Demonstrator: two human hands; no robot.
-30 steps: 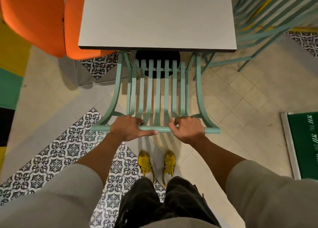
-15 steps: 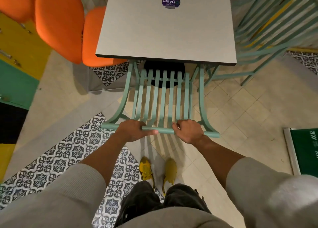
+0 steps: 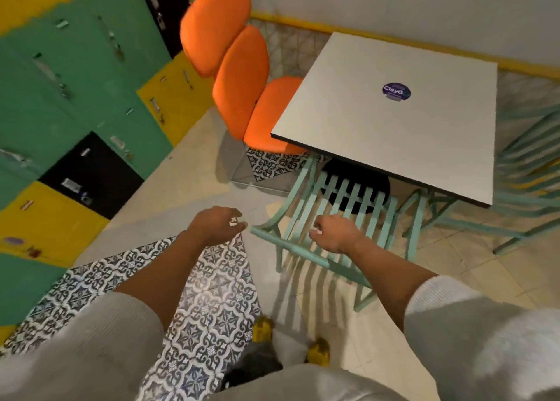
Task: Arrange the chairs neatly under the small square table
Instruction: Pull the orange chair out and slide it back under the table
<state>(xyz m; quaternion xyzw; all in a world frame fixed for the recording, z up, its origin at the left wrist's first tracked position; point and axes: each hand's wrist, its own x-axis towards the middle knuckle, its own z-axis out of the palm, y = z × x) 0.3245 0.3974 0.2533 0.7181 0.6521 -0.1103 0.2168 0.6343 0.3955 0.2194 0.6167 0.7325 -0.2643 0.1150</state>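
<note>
The small square table [image 3: 394, 128] has a pale grey top with a purple sticker [image 3: 396, 90]. A mint green slatted chair [image 3: 348, 200] stands at its near side, the seat tucked under the tabletop and the backrest rail [image 3: 288, 246] toward me. My left hand [image 3: 218, 225] hangs in the air left of the rail, fingers loosely curled, holding nothing. Just above the chair's back slats, my right hand [image 3: 333, 234] is also off the rail and empty. An orange padded chair [image 3: 242, 88] sits at the table's left side, its seat partly beneath the top.
Another mint green chair [image 3: 527, 170] stands at the table's right side. Green, yellow and black lockers [image 3: 75, 82] line the left wall. The floor has a patterned tile strip [image 3: 212, 294]. My yellow shoes [image 3: 263, 328] are close behind the chair.
Both hands have let go of the mint chair's backrest rail and lifted off. My view has swung left and up, so the lockers and orange chair now show.
</note>
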